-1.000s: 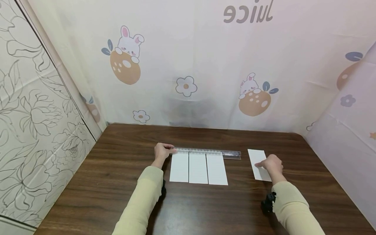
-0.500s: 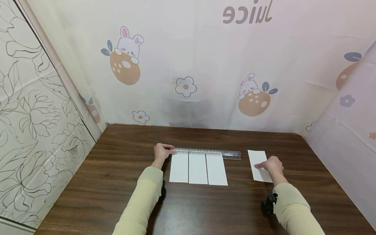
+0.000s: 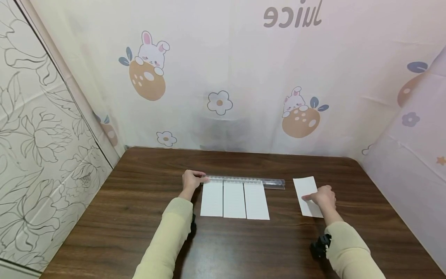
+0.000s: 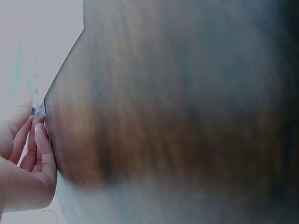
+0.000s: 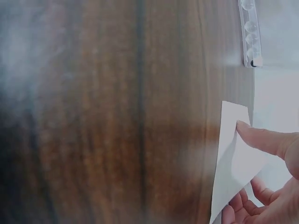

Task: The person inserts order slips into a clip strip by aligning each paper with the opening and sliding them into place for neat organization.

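Note:
My left hand (image 3: 191, 182) pinches the left end of a clear plastic ruler (image 3: 274, 183), thumb on one side and fingers on the other. Along the ruler's near edge lie three white paper cards, a left one (image 3: 211, 199), a middle one (image 3: 234, 200) and a right one (image 3: 256, 201), side by side with narrow gaps. Their top ends meet or pass under the ruler; which, I cannot tell. Off to the right, my right hand (image 3: 325, 197) holds another white paper card (image 5: 226, 163), thumb on its face and fingers behind. That card tilts in the right wrist view.
A brown wood-grain table (image 3: 223, 248) carries everything. Behind it hangs a curtain (image 3: 251, 69) printed with rabbits and flowers, and a floral panel (image 3: 45, 135) stands at the left. Between the row of cards and the right hand's card there is bare tabletop.
The card in my right hand has tilted slightly, its far right corner now higher. My left hand, the ruler and the three cards stay in place; the head view has shifted a little.

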Motion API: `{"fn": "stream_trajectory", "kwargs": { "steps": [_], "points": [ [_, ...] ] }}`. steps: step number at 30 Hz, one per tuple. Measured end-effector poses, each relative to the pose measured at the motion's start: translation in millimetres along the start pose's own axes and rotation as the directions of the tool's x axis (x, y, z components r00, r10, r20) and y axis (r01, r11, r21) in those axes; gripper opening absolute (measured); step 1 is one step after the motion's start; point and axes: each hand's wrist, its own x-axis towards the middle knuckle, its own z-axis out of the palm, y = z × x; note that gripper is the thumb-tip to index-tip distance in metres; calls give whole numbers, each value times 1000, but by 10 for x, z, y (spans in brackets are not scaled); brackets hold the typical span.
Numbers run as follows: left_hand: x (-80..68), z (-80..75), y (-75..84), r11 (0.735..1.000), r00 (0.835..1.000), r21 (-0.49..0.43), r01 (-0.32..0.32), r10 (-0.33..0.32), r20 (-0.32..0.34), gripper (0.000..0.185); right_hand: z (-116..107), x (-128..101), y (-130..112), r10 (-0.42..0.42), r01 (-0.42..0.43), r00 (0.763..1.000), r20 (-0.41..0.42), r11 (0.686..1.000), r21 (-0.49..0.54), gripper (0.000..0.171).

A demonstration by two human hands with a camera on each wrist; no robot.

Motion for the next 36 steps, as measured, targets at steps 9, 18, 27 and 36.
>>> {"fn": "stream_trajectory", "kwargs": {
  "steps": [9,18,27,36],
  "points": [
    [7,1,-11,1000,1000,9,3,-3,5,16,-6,-45,53,-87,88,996,-24,996,31,73],
    [10,14,-30,1000,1000,13,0,0,1,15,20,-146,97,-115,123,989,-88,988,98,53],
    [-3,1,0,1000,1000,26,-11,11,4,17,44,-216,147,-148,169,976,-161,977,129,41],
    [-11,-7,0,999,999,29,-42,42,-3,16,35,-306,194,-113,144,984,-140,961,237,41]
  ]
}}
